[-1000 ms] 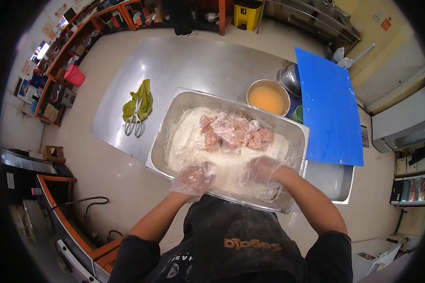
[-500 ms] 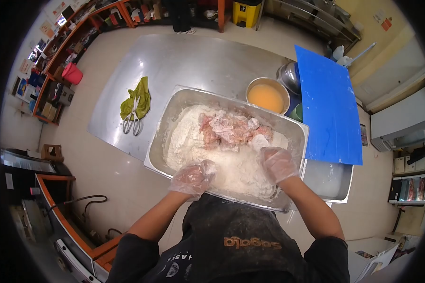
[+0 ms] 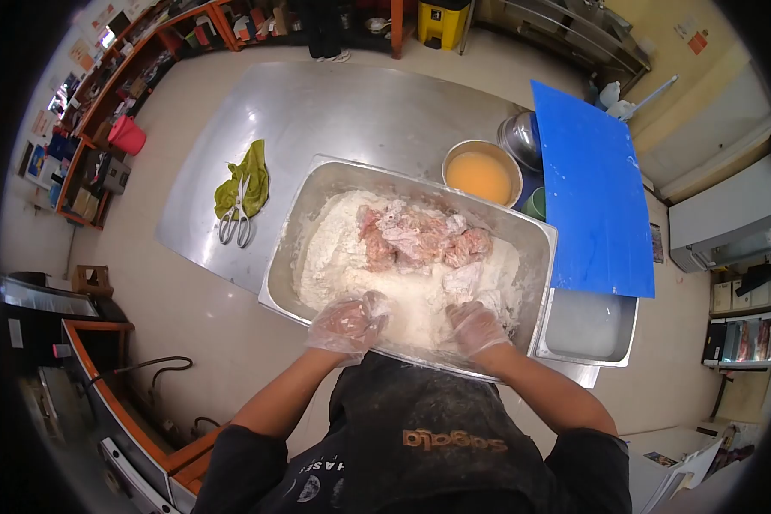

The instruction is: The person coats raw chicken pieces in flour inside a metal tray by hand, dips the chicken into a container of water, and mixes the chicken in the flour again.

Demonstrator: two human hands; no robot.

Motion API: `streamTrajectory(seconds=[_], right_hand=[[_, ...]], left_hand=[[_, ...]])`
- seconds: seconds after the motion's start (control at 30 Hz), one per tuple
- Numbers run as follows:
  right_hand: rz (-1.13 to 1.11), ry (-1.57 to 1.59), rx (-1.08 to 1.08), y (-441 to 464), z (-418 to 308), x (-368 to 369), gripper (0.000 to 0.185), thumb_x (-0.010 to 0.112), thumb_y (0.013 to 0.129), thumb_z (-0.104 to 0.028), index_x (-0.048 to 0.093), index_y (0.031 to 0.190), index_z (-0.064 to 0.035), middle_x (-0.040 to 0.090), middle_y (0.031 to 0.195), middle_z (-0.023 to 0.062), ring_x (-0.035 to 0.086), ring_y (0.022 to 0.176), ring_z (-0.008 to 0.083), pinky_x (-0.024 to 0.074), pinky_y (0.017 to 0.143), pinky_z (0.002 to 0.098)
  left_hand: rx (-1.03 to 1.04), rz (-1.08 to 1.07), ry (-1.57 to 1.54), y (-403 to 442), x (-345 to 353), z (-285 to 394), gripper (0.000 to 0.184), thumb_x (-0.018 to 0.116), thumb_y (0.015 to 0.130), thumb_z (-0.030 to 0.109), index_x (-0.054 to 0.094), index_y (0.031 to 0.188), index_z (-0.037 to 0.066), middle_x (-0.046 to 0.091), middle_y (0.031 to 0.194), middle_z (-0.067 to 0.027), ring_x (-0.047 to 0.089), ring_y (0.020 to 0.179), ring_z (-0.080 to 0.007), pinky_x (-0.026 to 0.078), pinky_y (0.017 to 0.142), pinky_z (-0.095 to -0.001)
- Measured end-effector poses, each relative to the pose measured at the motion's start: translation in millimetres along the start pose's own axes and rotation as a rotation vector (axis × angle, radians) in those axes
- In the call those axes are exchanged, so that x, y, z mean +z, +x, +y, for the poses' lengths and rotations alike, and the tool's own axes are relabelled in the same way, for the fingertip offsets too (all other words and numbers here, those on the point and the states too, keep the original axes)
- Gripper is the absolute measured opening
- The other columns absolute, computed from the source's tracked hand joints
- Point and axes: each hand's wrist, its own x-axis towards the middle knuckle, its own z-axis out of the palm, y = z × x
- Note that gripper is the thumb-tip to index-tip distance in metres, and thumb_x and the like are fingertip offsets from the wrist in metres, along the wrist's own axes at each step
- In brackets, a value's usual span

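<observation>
A deep steel tray [image 3: 420,174] holds white flour [image 3: 325,248] with a heap of raw, flour-dusted meat pieces [image 3: 415,233] towards its far side. A coated piece of meat [image 3: 463,278] lies apart, just beyond my right hand. My left hand [image 3: 349,324], in a clear plastic glove, is at the tray's near left edge with its fingers curled in; what they hold, if anything, is hidden. My right hand [image 3: 478,328], gloved the same way, is down at the flour near the front wall. Its fingers are bent together, their tips hidden.
A bowl of orange liquid [image 3: 480,177] stands behind the tray, beside a blue board [image 3: 595,193] and a green cup [image 3: 535,204]. Scissors [image 3: 238,210] lie on a green cloth [image 3: 253,176] on the steel table [image 3: 334,103]. A second tray [image 3: 587,325] is at right.
My right hand has drawn back towards me and left, away from the coated piece, which now lies on the flour. My left hand stays nearly in place.
</observation>
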Motion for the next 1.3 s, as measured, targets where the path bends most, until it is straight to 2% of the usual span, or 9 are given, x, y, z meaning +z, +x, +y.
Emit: streamTrajectory(seconds=[0.27,0.47,0.57,0.63,0.77,0.83,0.97,1.13,1.3], right_hand=[[0.034,0.66,-0.027,-18.4,29.4,-67.0,0.037,0.052,0.078,-0.01,0.059,0.115,-0.0037,0.063,0.106,0.018,0.056,0.104,0.0299,0.0452,0.09,0.0389],[-0.334,-0.25,-0.077,-6.6,57.1,-6.7,0.037,0.043,0.093,-0.026,0.057,0.12,-0.0042,0.051,0.126,0.0174,0.049,0.116,0.0313,0.0392,0.099,0.0369],[-0.351,-0.101,0.143,-10.6,41.3,-30.5,0.038,0.041,0.094,-0.027,0.058,0.116,-0.0009,0.05,0.126,0.0189,0.05,0.114,0.0339,0.0407,0.096,0.0396],[-0.022,0.42,0.382,-17.7,24.8,-61.2,0.033,0.045,0.089,-0.024,0.062,0.114,-0.0101,0.064,0.099,0.0202,0.056,0.109,0.0328,0.0449,0.092,0.0398],[0.008,0.431,0.653,-14.6,31.5,-68.6,0.044,0.044,0.091,-0.042,0.062,0.107,-0.005,0.059,0.109,0.0225,0.057,0.101,0.0371,0.0451,0.087,0.0431],[-0.067,0.217,0.401,-13.4,42.2,-58.2,0.048,0.046,0.089,-0.047,0.062,0.103,-0.0043,0.062,0.102,0.0217,0.058,0.099,0.0363,0.0456,0.085,0.0421],[-0.191,0.119,0.49,-14.9,33.6,-67.1,0.046,0.047,0.089,-0.045,0.06,0.107,-0.0048,0.063,0.106,0.0165,0.059,0.101,0.0306,0.0466,0.083,0.0398],[-0.055,-0.253,-0.056,-31.3,23.3,-40.2,0.028,0.05,0.08,-0.013,0.057,0.105,-0.0019,0.063,0.09,0.0168,0.061,0.084,0.0301,0.0493,0.071,0.0376],[-0.167,-0.384,-0.063,-16.6,8.2,-57.0,0.031,0.053,0.079,-0.011,0.054,0.108,-0.002,0.062,0.094,0.0152,0.059,0.091,0.0279,0.0477,0.078,0.0362]], left_hand=[[-0.028,0.068,0.247,-0.1,-12.9,13.9,0.049,0.047,0.088,0.049,0.055,0.118,0.011,0.065,0.089,-0.0115,0.062,0.091,-0.0265,0.048,0.084,-0.0343],[-0.101,-0.016,0.205,0.0,-13.8,15.9,0.053,0.045,0.09,0.05,0.051,0.125,0.011,0.065,0.098,-0.0114,0.06,0.098,-0.026,0.046,0.09,-0.0337],[-0.11,-0.022,0.241,0.2,-12.0,15.1,0.054,0.044,0.09,0.05,0.05,0.127,0.011,0.063,0.106,-0.0124,0.058,0.104,-0.0242,0.044,0.095,-0.0341],[-0.125,-0.05,0.185,-1.5,-9.3,11.3,0.054,0.043,0.09,0.05,0.049,0.128,0.011,0.061,0.112,-0.0128,0.056,0.108,-0.0245,0.042,0.097,-0.0346],[-0.161,-0.109,0.174,9.5,-14.0,19.8,0.054,0.042,0.091,0.047,0.048,0.129,0.01,0.056,0.123,-0.0133,0.049,0.119,-0.0265,0.036,0.104,-0.036],[-0.163,-0.129,0.125,15.4,-24.0,34.9,0.05,0.043,0.09,0.044,0.05,0.124,0.008,0.058,0.119,-0.0168,0.052,0.114,-0.0304,0.039,0.1,-0.039],[-0.133,-0.088,0.083,15.8,-23.0,38.8,0.045,0.046,0.088,0.039,0.053,0.116,0.005,0.059,0.114,-0.0208,0.055,0.109,-0.0354,0.042,0.095,-0.043],[-0.154,-0.113,0.078,18.2,-22.0,38.2,0.044,0.047,0.088,0.038,0.054,0.116,0.005,0.059,0.115,-0.0211,0.055,0.109,-0.0348,0.042,0.095,-0.0423],[-0.19,-0.162,0.057,23.1,-20.6,32.7,0.045,0.046,0.087,0.039,0.055,0.115,0.005,0.059,0.114,-0.0208,0.056,0.108,-0.035,0.043,0.095,-0.0418]])
